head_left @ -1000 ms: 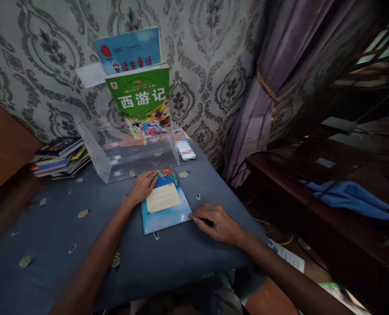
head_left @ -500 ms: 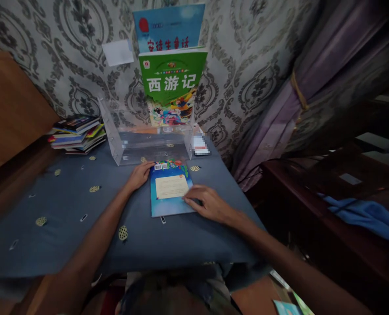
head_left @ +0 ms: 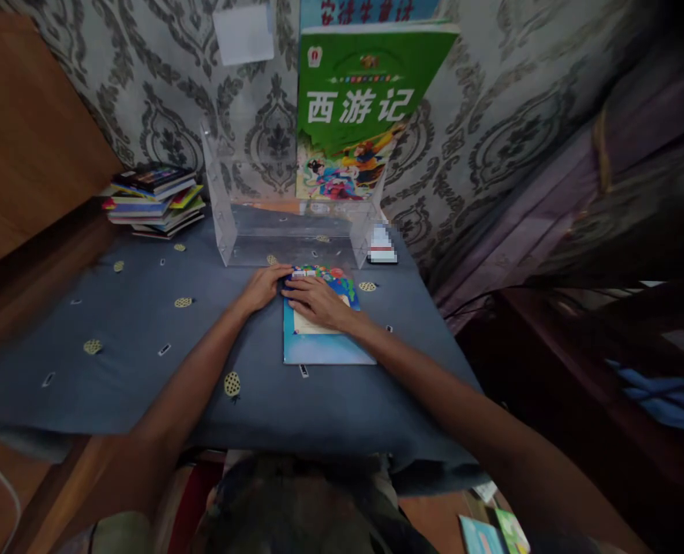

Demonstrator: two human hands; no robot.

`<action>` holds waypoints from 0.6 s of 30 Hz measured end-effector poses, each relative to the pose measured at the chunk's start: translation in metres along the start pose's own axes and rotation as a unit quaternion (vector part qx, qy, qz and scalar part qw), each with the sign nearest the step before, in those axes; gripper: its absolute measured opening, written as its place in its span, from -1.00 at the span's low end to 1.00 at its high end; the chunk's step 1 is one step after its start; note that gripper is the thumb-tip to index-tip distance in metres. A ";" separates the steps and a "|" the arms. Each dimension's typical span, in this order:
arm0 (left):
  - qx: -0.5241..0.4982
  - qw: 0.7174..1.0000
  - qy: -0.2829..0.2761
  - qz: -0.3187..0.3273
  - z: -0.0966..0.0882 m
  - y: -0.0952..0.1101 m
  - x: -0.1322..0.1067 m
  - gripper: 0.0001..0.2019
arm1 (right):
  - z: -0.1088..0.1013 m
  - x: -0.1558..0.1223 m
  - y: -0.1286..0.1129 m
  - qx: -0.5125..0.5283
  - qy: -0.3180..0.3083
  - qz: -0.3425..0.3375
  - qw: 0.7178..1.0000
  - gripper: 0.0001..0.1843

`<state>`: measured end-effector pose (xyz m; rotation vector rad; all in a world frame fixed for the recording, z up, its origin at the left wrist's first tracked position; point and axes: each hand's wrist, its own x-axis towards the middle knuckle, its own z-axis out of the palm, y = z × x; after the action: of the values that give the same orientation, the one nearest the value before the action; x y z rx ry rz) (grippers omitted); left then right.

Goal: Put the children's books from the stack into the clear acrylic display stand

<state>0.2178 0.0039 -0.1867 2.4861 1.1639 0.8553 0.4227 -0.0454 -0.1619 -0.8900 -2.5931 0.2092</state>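
On the blue-clothed worktop [head_left: 122,385], before the acrylic stand [head_left: 220,208], uneven pressure from the flattened, empty right hand [head_left: 318,302] or the left hand [head_left: 262,288], grip unclear, could skew the paperback [head_left: 327,352] beneath.

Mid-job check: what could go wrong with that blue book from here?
The blue book lies flat just in front of the clear stand, so pushing it forward might bump the stand.

A bump could unsettle the green book, which rises well above the stand's front.

The right hand is across the cover, fingers near the left hand at the upper-left corner, so they might get in each other's way.
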 end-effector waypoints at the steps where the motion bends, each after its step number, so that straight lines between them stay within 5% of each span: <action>1: -0.002 1.000 0.001 0.000 0.000 -0.001 0.000 -0.47 | -0.001 -0.005 -0.004 0.000 0.000 -0.012 1.000 -0.65; 10: 0.007 1.000 0.018 0.016 0.001 -0.001 -0.001 -0.48 | -0.015 -0.062 -0.066 0.049 -0.042 -0.099 0.993 -0.63; 18: 0.033 0.999 -0.009 0.001 -0.007 0.010 -0.002 -0.57 | -0.014 -0.081 -0.093 0.041 -0.084 -0.083 0.992 -0.56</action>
<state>0.2189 -0.0036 -0.1776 2.5427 1.2031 0.8066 0.4346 -0.1679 -0.1505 -0.6478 -2.7750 0.3549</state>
